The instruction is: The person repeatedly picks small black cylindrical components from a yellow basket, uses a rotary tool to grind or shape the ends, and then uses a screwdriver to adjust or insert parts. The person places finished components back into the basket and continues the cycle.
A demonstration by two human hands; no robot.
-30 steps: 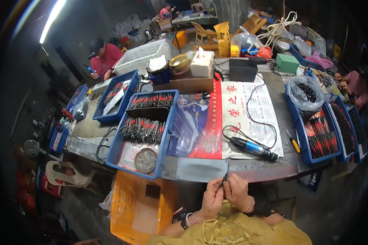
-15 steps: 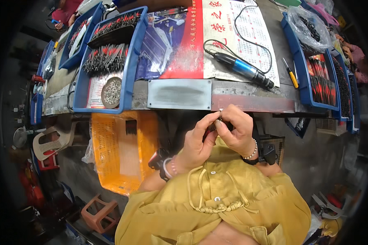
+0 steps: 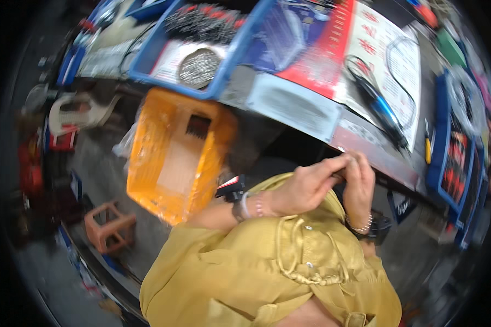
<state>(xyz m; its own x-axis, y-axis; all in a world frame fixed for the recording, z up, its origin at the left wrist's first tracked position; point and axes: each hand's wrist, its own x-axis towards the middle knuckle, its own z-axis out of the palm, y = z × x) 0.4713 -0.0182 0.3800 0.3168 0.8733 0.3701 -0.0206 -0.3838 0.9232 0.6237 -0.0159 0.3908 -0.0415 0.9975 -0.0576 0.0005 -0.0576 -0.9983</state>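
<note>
My left hand (image 3: 310,186) and my right hand (image 3: 360,185) meet at the fingertips, just off the front edge of the workbench (image 3: 384,144). Both are closed in a pinch around something small between them. Fingers and motion blur hide what it is. Beyond my hands, a blue and black electric screwdriver (image 3: 381,108) with a cable lies on a printed sheet (image 3: 365,52). To the left of it, a pale metal plate (image 3: 294,106) is fixed along the bench edge.
On the left, a blue tray (image 3: 223,82) holds dark, red-marked parts (image 3: 202,24) and a round dish of small metal pieces (image 3: 199,68). Below stands an orange crate (image 3: 139,174). At right are a yellow-handled screwdriver (image 3: 427,146) and another blue tray (image 3: 439,169). A stool (image 3: 108,226) stands lower left.
The whole view has turned and blurred; the bench now slants down to the right. My joined hands show farther right in the picture, still pinched together.
</note>
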